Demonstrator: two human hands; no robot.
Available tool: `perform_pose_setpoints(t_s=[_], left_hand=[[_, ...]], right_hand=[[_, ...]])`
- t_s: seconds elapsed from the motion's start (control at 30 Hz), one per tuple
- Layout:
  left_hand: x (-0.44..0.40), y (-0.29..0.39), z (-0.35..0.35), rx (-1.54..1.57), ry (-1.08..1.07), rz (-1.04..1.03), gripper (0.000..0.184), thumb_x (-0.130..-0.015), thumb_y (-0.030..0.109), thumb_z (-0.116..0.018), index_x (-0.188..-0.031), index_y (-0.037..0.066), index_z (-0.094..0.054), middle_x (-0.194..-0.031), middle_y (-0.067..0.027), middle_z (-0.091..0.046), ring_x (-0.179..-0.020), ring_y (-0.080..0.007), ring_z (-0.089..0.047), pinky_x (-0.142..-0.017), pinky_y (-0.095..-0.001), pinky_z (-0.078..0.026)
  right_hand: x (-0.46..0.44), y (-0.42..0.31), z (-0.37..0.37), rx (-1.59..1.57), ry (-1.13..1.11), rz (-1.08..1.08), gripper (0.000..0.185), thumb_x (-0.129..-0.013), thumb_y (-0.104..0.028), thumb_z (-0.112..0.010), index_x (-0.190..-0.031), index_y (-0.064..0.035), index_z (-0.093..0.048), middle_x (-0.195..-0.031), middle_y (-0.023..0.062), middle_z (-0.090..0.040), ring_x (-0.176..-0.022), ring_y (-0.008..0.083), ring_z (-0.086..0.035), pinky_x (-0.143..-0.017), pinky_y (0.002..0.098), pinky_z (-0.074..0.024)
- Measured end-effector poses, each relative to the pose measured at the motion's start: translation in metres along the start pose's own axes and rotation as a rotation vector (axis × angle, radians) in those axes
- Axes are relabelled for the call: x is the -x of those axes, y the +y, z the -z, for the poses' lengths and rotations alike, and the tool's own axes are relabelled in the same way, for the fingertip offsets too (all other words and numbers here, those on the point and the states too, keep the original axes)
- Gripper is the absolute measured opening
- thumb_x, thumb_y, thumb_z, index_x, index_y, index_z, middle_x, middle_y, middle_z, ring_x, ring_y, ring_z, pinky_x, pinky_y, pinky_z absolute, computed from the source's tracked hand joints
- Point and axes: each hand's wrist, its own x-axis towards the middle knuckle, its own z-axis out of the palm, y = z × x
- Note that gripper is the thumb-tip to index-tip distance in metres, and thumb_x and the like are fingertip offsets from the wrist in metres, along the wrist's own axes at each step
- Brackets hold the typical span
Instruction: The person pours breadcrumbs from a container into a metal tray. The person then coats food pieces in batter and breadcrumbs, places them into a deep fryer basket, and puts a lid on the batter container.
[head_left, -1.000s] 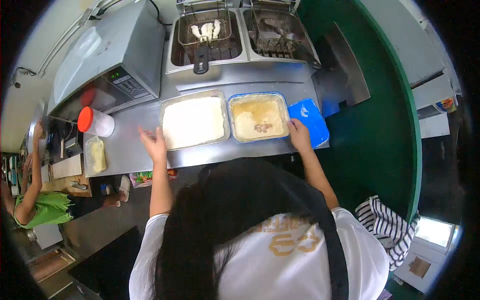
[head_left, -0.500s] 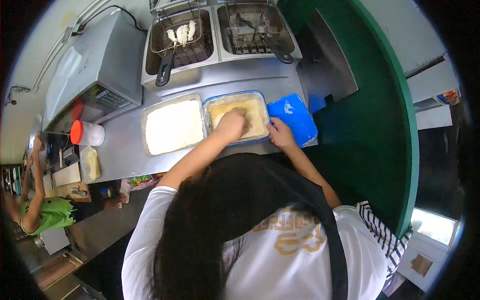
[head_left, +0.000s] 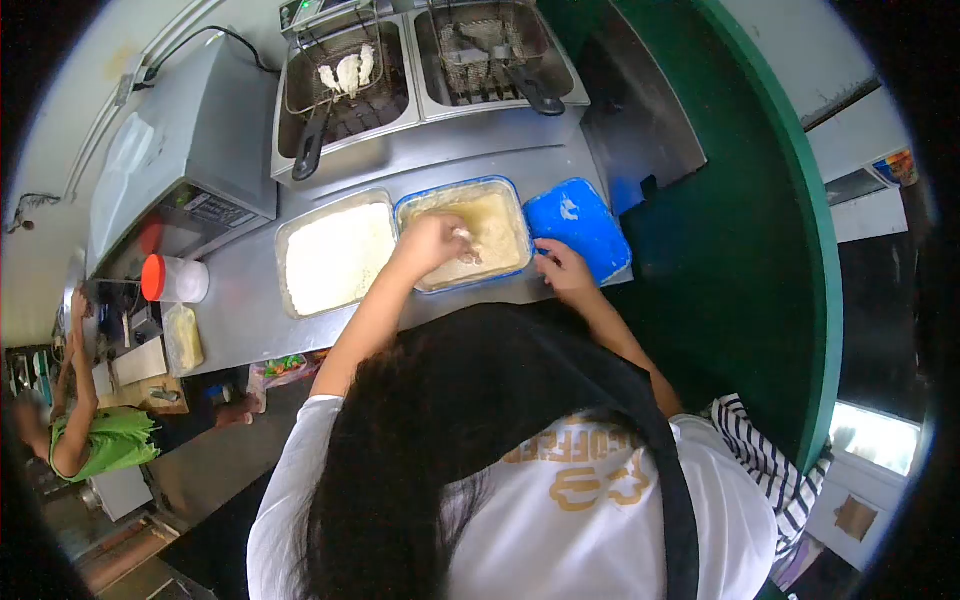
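Left hand (head_left: 430,244) pinches small pale wet piece (head_left: 462,233) inside clear box with blue rim (head_left: 480,181). Right hand (head_left: 566,270) by box's side; can't tell if fingers grip. Best hold piece low, so drips land inside.

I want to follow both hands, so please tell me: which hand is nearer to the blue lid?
Right. The right hand is by the near left edge of the blue lid; the left hand is farther left, at the container of pale mixture.
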Motion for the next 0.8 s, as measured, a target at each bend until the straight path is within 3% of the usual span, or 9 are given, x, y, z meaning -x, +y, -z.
perform_pose_setpoints(t_s=[0.07, 0.2, 0.33, 0.43, 0.53, 0.63, 0.67, 0.77, 0.8], left_hand=[[0.008, 0.007, 0.013, 0.054, 0.005, 0.133, 0.030, -0.076, 0.014, -0.070, -0.103, 0.004, -0.071, -0.079, -0.0157, -0.069, -0.069, -0.0228, -0.067, -0.067, -0.0343, -0.052], [0.015, 0.014, 0.030, 0.130, 0.051, 0.224, 0.026, -0.077, 0.012, -0.072, -0.101, 0.002, -0.071, -0.076, -0.0107, -0.068, -0.069, -0.0160, -0.064, -0.066, -0.0313, -0.051], [0.013, 0.011, 0.035, 0.182, 0.175, 0.127, 0.021, -0.078, 0.012, -0.072, -0.094, -0.001, -0.071, -0.071, -0.0060, -0.066, -0.066, -0.0114, -0.060, -0.062, -0.0276, -0.048], [0.008, 0.018, 0.032, 0.082, 0.148, 0.192, 0.020, -0.076, 0.016, -0.071, -0.091, 0.003, -0.073, -0.077, -0.0167, -0.069, -0.074, -0.0264, -0.068, -0.070, -0.0351, -0.052], [-0.002, 0.026, 0.024, -0.084, 0.301, 0.146, 0.018, -0.078, 0.015, -0.065, -0.089, 0.004, -0.074, -0.079, -0.0192, -0.069, -0.078, -0.0330, -0.067, -0.073, -0.0404, -0.052], [-0.015, 0.019, 0.003, -0.457, 0.251, 0.023, 0.019, -0.079, 0.014, -0.061, -0.091, 0.007, -0.074, -0.082, -0.0200, -0.069, -0.083, -0.0359, -0.066, -0.076, -0.0442, -0.052], [-0.019, 0.012, -0.010, -0.491, 0.122, 0.095, 0.021, -0.081, 0.012, -0.057, -0.091, 0.007, -0.075, -0.084, -0.0207, -0.069, -0.086, -0.0361, -0.066, -0.080, -0.0455, -0.052], [-0.018, 0.011, -0.028, -0.377, -0.019, 0.040, 0.019, -0.079, 0.011, -0.060, -0.091, 0.006, -0.075, -0.087, -0.0213, -0.069, -0.086, -0.0369, -0.067, -0.080, -0.0452, -0.052], [-0.017, 0.012, -0.028, -0.210, -0.070, 0.064, 0.019, -0.076, 0.010, -0.064, -0.091, 0.005, -0.074, -0.089, -0.0216, -0.069, -0.085, -0.0372, -0.067, -0.079, -0.0439, -0.052]], right_hand=[[0.003, -0.007, 0.006, -0.060, -0.026, -0.011, 0.034, -0.089, -0.018, -0.065, -0.121, -0.0079, -0.063, -0.086, 0.0079, -0.064, -0.076, 0.0156, -0.060, -0.065, 0.0305, -0.0493], [0.002, -0.017, 0.014, -0.039, -0.008, 0.033, 0.034, -0.087, -0.017, -0.067, -0.120, -0.0091, -0.063, -0.081, 0.0054, -0.061, -0.072, 0.0150, -0.057, -0.063, 0.0300, -0.0479], [-0.004, -0.015, 0.021, -0.016, 0.036, 0.051, 0.032, -0.086, -0.017, -0.067, -0.118, -0.0099, -0.064, -0.081, 0.0057, -0.063, -0.073, 0.0149, -0.058, -0.066, 0.0303, -0.0484], [-0.007, -0.013, 0.024, 0.009, 0.059, 0.060, 0.031, -0.086, -0.017, -0.068, -0.116, -0.0100, -0.065, -0.081, 0.0060, -0.063, -0.073, 0.0145, -0.058, -0.068, 0.0303, -0.0486], [-0.003, -0.023, 0.029, 0.005, 0.068, 0.050, 0.031, -0.086, -0.017, -0.068, -0.115, -0.0101, -0.066, -0.080, 0.0058, -0.063, -0.073, 0.0143, -0.058, -0.068, 0.0300, -0.0483], [0.000, -0.021, 0.032, 0.013, 0.060, 0.043, 0.030, -0.086, -0.017, -0.068, -0.115, -0.0101, -0.066, -0.080, 0.0052, -0.063, -0.072, 0.0142, -0.057, -0.067, 0.0298, -0.0480], [-0.002, -0.019, 0.032, 0.017, 0.053, 0.045, 0.030, -0.086, -0.017, -0.068, -0.115, -0.0100, -0.066, -0.080, 0.0051, -0.063, -0.072, 0.0141, -0.057, -0.067, 0.0298, -0.0478], [-0.003, -0.015, 0.030, -0.017, 0.052, 0.052, 0.030, -0.086, -0.017, -0.068, -0.115, -0.0096, -0.066, -0.081, 0.0050, -0.063, -0.073, 0.0143, -0.057, -0.068, 0.0302, -0.0481], [-0.003, -0.013, 0.031, -0.025, 0.052, 0.066, 0.030, -0.086, -0.017, -0.068, -0.114, -0.0095, -0.066, -0.081, 0.0051, -0.063, -0.073, 0.0144, -0.057, -0.068, 0.0303, -0.0481]])
